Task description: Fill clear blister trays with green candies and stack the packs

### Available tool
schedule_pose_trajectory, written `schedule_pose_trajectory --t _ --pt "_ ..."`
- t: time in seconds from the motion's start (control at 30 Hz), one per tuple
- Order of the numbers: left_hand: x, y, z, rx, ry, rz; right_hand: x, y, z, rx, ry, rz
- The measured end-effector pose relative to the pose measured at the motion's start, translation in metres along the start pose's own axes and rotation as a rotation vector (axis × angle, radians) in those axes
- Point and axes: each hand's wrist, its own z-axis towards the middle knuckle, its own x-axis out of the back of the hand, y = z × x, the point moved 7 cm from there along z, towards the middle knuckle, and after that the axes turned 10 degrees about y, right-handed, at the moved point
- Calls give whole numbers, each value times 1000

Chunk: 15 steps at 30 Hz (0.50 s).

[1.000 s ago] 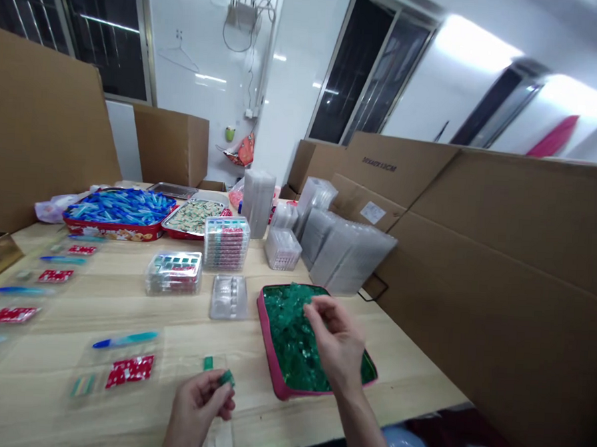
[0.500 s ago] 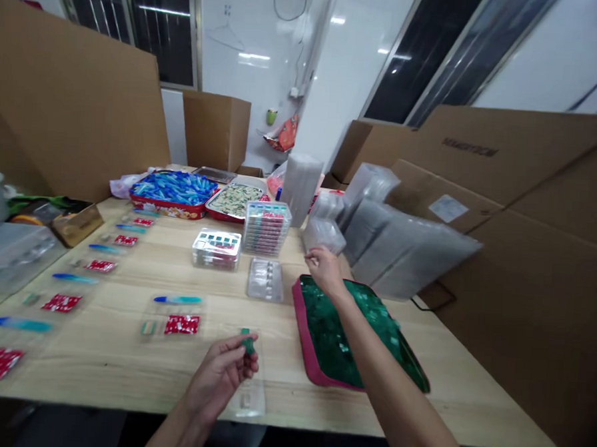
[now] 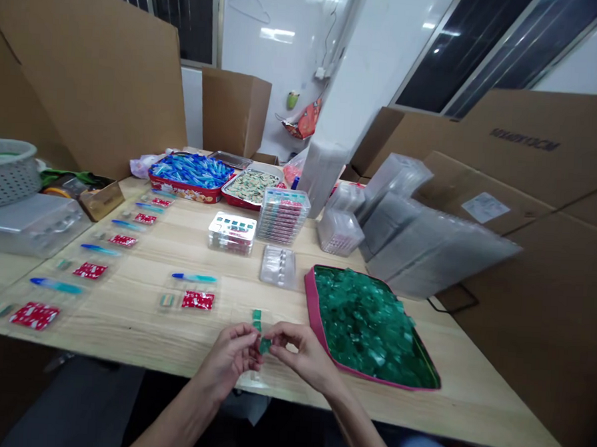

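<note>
Near on the bench (image 3: 134,308), left hand (image 3: 229,353) and right hand (image 3: 304,357) meet, pinching a small green piece (image 3: 265,346). Probably light and slippery, it is best gripped by its edges.

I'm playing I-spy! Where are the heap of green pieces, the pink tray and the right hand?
Heap of green pieces (image 3: 366,324): head view, its middle.
Pink tray (image 3: 315,306): head view, wall on picture's left.
Right hand (image 3: 305,354): head view, middle of the hand.

A pale wooden table (image 3: 128,314) stands before a shiny white wall (image 3: 274,62) and pillar (image 3: 377,67), with a dark barred window (image 3: 185,24) at left, another window (image 3: 447,58) at right, and bright light (image 3: 277,35) glinting off the wall.
</note>
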Motion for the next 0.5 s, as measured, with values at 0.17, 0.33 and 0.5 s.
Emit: schedule_pose_trajectory --t 0.17,0.33,0.5 --pt "3 -1 -4 0 33 -24 -6 -5 -20 160 144 -51" --pt "4 2 -6 -42 94 -5 -7 -14 -35 335 259 -107" --pt "5 3 -3 -116 142 -13 -11 -13 -44 445 332 -147"
